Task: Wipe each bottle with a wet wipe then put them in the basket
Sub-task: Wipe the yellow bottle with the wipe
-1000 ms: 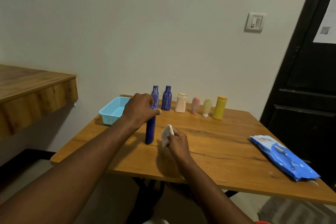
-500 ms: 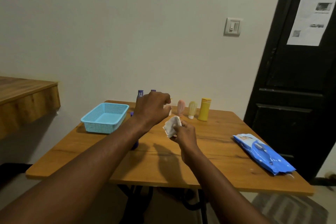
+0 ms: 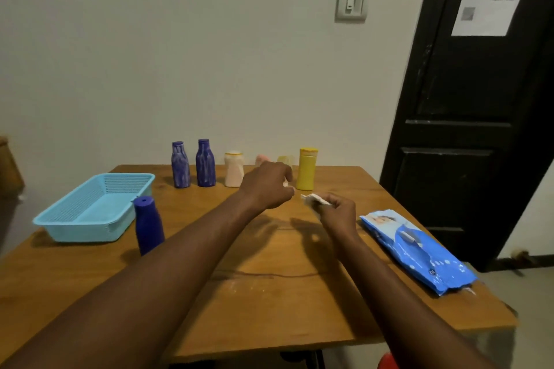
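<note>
Right hand pinches the crumpled white wet wipe for wiping; left hand curls at the pale-yellow plastic bottle, grip unclear.

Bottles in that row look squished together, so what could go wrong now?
The left hand is right by the pink bottle and pale bottle, close to the yellow bottle; a bump might topple them. The blue bottle stands outside the basket, beside the left forearm, so it could get knocked or forgotten. The wipes pack lies near the table edge and might slide off.
</note>
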Available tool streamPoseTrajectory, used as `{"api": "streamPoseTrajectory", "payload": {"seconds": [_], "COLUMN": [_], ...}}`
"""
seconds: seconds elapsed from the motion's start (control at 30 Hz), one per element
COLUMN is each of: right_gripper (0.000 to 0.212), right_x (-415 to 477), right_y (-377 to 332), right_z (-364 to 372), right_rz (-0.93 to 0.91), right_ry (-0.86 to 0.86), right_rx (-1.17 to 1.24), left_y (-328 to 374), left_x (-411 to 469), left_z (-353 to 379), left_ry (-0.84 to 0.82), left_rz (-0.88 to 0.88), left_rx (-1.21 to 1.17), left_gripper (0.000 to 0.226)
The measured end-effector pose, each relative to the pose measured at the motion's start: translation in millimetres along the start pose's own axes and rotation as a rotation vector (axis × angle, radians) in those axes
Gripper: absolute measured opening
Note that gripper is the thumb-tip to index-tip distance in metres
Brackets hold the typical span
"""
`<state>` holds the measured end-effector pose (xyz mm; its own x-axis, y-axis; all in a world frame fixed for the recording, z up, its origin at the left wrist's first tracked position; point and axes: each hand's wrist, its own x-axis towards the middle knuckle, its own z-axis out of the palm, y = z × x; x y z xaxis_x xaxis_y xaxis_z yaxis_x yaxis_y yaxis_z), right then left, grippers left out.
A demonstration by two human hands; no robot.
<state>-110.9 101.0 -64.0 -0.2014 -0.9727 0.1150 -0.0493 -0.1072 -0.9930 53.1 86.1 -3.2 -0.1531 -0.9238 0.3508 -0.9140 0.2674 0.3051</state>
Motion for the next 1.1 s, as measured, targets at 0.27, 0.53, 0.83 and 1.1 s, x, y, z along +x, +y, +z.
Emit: {"api": "streamPoseTrajectory", "payload": {"seconds": [0.27,0.53,0.83,1.1], "right_gripper": [0.024,0.018,0.017,0.024], "right_x": [72,94,98,81], "right_y": [38,64,73,65], "right_z": [-9,-2,-2,-11], "right_rz": [0.087,-0.055,-0.113,-0.09], "right_ry": [0.09,0.061,0.013,0.072], "right_rx": [0.056,0.035,0.029,0.016], "left_y": [1,-10,-12,2], "left_x": [95,173,182,139], "left_z": [38,48,64,51], "left_ry": [0.088,0.002,-0.002,0.089], "left_rz": [-0.003,0.058,0.056,0.055], "left_rx": [-0.08,-0.06,-0.139,-0.257], "left_gripper": [0.022,0.031,0.028,0.021]}}
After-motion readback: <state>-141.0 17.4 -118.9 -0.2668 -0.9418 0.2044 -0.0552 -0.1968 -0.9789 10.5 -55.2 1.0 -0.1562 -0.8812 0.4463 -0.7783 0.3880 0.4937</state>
